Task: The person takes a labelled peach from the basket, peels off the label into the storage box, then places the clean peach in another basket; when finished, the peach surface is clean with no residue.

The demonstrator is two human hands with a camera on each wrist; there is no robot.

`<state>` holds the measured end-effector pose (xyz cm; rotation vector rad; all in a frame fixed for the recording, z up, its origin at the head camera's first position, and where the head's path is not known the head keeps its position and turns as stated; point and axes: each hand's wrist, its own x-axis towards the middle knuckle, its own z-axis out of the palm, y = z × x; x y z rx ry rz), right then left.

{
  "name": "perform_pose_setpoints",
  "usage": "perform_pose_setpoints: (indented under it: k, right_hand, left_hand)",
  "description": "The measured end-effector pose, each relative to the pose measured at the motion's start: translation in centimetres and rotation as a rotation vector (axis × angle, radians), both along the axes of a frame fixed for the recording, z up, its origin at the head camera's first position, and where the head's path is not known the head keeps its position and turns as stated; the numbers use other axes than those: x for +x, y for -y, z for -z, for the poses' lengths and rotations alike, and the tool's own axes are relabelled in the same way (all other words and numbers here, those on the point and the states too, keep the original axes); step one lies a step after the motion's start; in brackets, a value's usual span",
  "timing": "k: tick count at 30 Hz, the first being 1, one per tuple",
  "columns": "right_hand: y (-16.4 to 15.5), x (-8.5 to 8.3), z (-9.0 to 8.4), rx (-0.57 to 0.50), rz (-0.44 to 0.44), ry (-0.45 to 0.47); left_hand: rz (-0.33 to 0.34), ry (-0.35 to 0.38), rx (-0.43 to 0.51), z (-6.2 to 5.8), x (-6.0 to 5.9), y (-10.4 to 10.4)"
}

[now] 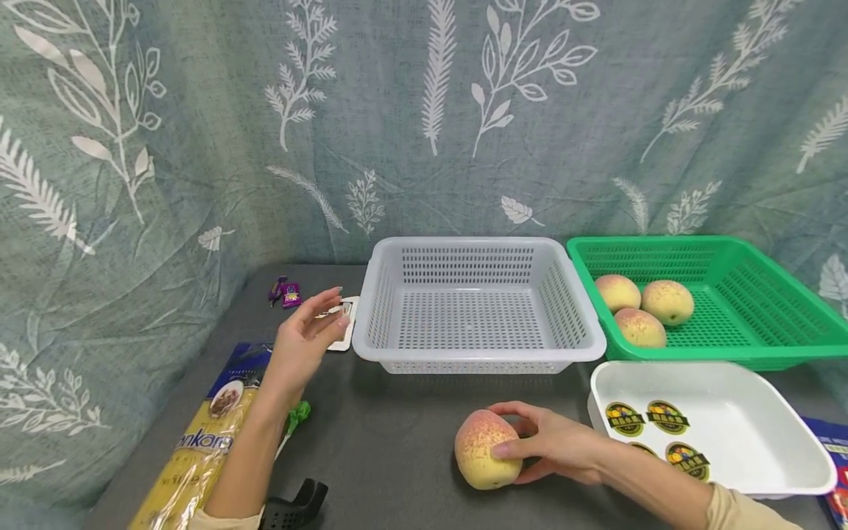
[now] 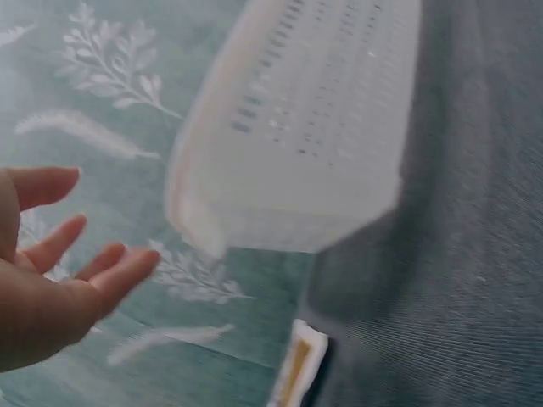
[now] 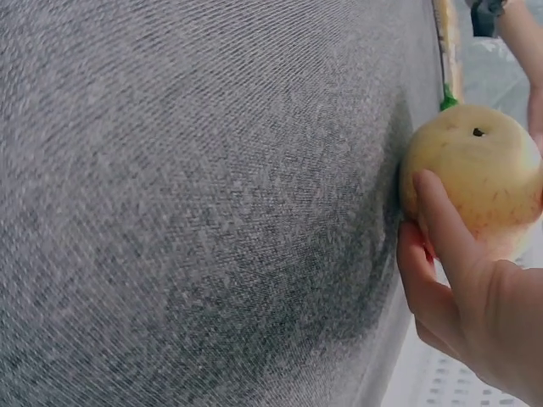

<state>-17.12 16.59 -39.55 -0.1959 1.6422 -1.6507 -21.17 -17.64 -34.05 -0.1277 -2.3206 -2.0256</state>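
In the head view my right hand (image 1: 550,445) grips a yellow peach with a red blush (image 1: 486,450) from its right side, thumb at the front, low over the dark table. The right wrist view shows the same peach (image 3: 475,182) with the dark stem spot facing the camera. My left hand (image 1: 311,335) is raised left of the grey-white basket (image 1: 477,357), fingers loosely bent, nothing between them. In the left wrist view this hand (image 2: 68,271) is apart from the basket's end wall. Three more peaches (image 1: 668,302) lie in the green basket (image 1: 782,353).
A white tray (image 1: 748,419) with several round stickers stands front right. Along the left lie a yellow pasta packet (image 1: 192,456), a green-tipped item (image 1: 298,416), a white card (image 1: 347,324) and small purple packets (image 1: 291,294). A patterned curtain (image 1: 397,110) hangs behind.
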Motion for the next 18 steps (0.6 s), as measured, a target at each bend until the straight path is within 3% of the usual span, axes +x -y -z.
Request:
perform_pose_setpoints:
  k: [3, 8, 13, 18]
  right_hand:
    - [0.0, 0.0, 0.0, 0.006, 0.005, -0.002]
    - [0.0, -0.1, 0.0, 0.000, 0.002, -0.010]
    - [-0.2, -0.1, 0.0, 0.003, 0.009, -0.019]
    - [-0.2, -0.1, -0.3, 0.004, 0.002, -0.018]
  left_hand:
    - [0.031, 0.069, -0.006, 1.1, -0.7, 0.3]
    - [0.099, 0.147, 0.074, 2.9, -1.6, -0.6]
    - [0.142, 0.172, 0.163, 3.5, -1.9, -2.0]
    - [0.131, 0.168, 0.201, 3.8, -1.6, -2.3]
